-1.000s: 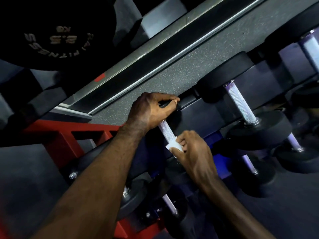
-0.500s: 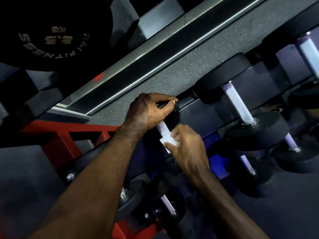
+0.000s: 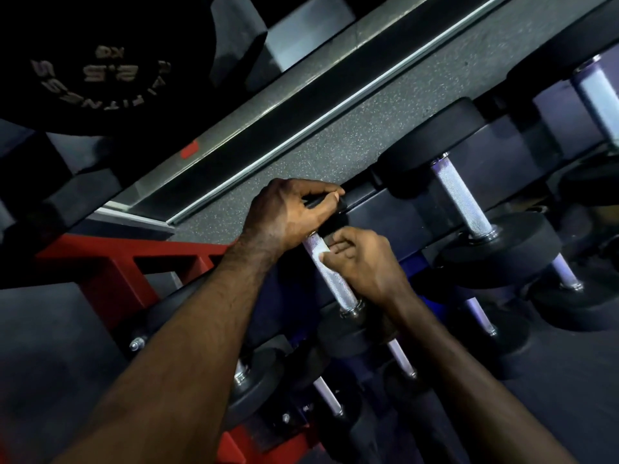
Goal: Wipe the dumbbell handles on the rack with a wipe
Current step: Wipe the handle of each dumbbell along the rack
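Dumbbell handle [image 3: 331,279]: knurled metal, tilted, on the top tier of the rack [image 3: 395,226], lower end entering a black head [image 3: 345,333]. Wipe [image 3: 320,251]: small, white, pressed on the upper part of this handle. Right hand [image 3: 363,262] fingers curl round the handle and hold the wipe against it. Left hand [image 3: 288,216], just above the wipe, grips the far black head of the same dumbbell, fingers curled over its edge.

Change vs. 1.0 s ago: wipe and right hand now sit higher on the handle, close under the left hand; more bare knurling shows below them. Left hand unchanged.

Rack also holds a neighbouring dumbbell [image 3: 469,209] to the right of the handle, others on lower tiers.

Weight plate [image 3: 100,68], upper left of the handle: raised text upside down, "2.5 KG" and "FITNESS" legible; the rest not.
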Available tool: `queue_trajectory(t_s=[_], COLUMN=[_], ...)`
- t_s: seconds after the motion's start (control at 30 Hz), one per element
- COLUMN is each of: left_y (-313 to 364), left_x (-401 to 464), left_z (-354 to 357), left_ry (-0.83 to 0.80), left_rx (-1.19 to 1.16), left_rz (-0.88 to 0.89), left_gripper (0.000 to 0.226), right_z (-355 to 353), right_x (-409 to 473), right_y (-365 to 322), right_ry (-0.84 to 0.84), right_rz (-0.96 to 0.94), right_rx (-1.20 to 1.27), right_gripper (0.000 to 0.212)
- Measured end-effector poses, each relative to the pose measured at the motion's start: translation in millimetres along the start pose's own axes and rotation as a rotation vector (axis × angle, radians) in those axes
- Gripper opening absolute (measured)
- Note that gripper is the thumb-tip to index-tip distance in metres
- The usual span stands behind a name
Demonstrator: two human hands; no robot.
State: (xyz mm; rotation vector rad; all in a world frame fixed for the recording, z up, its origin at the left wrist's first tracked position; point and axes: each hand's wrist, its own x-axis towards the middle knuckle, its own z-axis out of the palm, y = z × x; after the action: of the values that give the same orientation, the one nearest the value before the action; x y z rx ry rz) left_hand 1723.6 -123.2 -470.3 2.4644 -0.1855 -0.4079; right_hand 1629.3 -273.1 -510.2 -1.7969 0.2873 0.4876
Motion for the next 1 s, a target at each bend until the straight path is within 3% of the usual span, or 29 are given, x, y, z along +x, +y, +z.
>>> queue_trajectory(t_s=[0.17, 0.3, 0.37, 0.5, 0.7, 0.83, 1.0], left_y=[0, 0, 1, 0, 0, -1, -1], left_x=[-2, -1, 0, -2, -3, -3, -2], left_z=[-1, 1, 0, 0, 0, 0, 1], left_ry=[0.008, -0.003, -0.007, 0.014, 0.016, 0.034, 0.017], left_rx=[0.003, 0.004, 0.002, -0.002, -0.034, -0.048, -0.031], left_rz=[-0.009, -0.006, -0.011, -0.014, -0.018, -0.021, -0.040], left_gripper=[0.037, 0.038, 0.037, 0.036, 0.036, 0.036, 0.044], right_z=[-13, -2, 3, 9, 29, 26, 33], right_x=[-27, 4, 6, -37, -8, -31, 8], right_y=[19, -4, -5, 17, -10, 14, 0], right_ry=[-0.133, -0.017, 0.021, 0.050, 0.130, 0.120, 0.150], right_rz=[0.071, -0.007, -0.011, 0.013, -0.058, 0.035, -0.030], right_rx=[-0.126, 0.060, 0.040, -0.302, -0.492, -0.769, -0.787], right_gripper=[0.019, 0.013, 0.016, 0.037, 0.049, 0.062, 0.062])
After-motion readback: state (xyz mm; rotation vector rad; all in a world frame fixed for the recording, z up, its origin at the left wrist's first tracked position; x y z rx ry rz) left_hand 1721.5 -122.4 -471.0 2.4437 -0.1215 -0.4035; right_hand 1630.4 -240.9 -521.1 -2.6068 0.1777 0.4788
